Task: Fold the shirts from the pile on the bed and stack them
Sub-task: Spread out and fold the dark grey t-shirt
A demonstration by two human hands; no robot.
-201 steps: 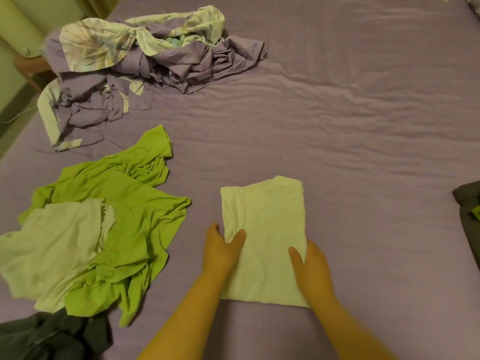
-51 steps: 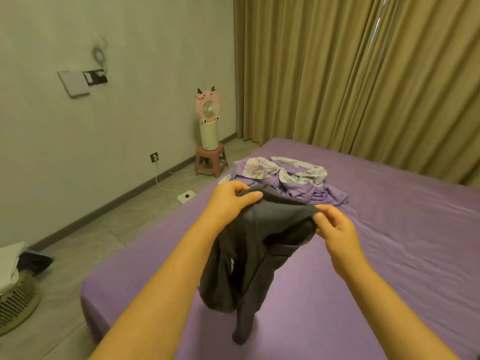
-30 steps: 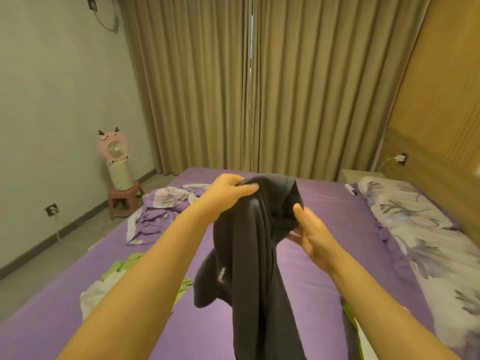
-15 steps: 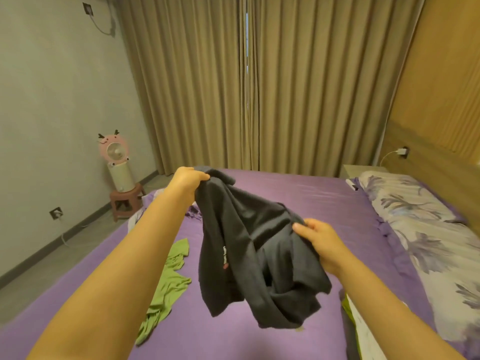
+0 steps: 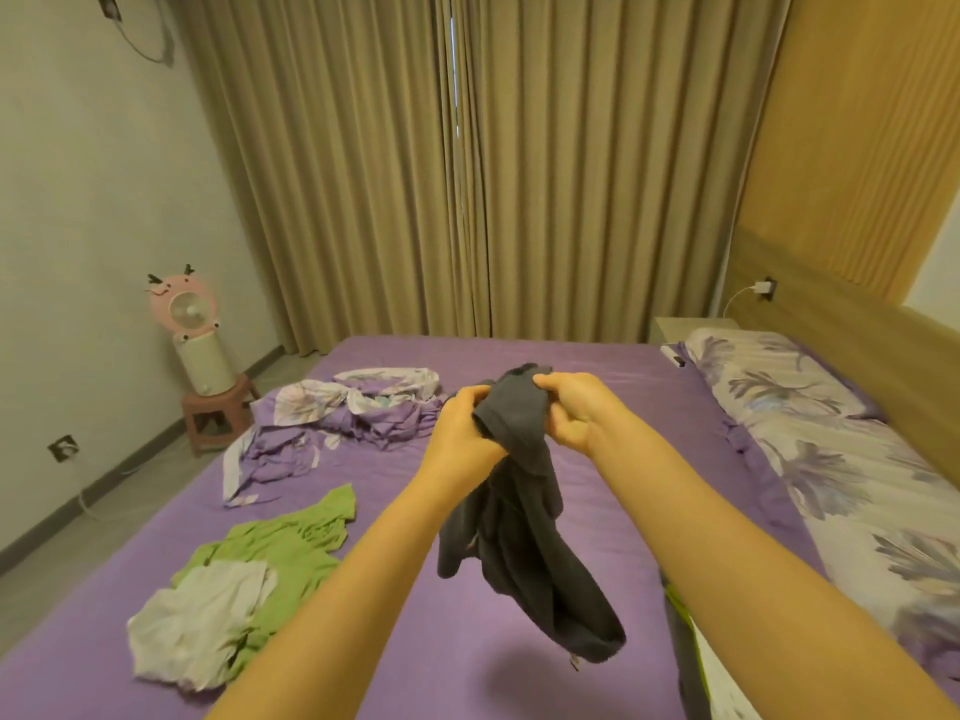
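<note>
Above the middle of the purple bed (image 5: pixel 597 511) I see both hands bunched on one dark grey shirt (image 5: pixel 524 517) — left hand (image 5: pixel 462 433) and right hand (image 5: pixel 571 413) each clench its top edge, the rest dangling clear. To the near left lie a green shirt (image 5: pixel 291 553) and a white shirt (image 5: pixel 197 626) — unfolded.

No words, numbers or brand names can be read anywhere. A small pale tag is seen at the low edge of the dark shirt (image 5: pixel 524 537), but it is too small and blurry to be read.
</note>
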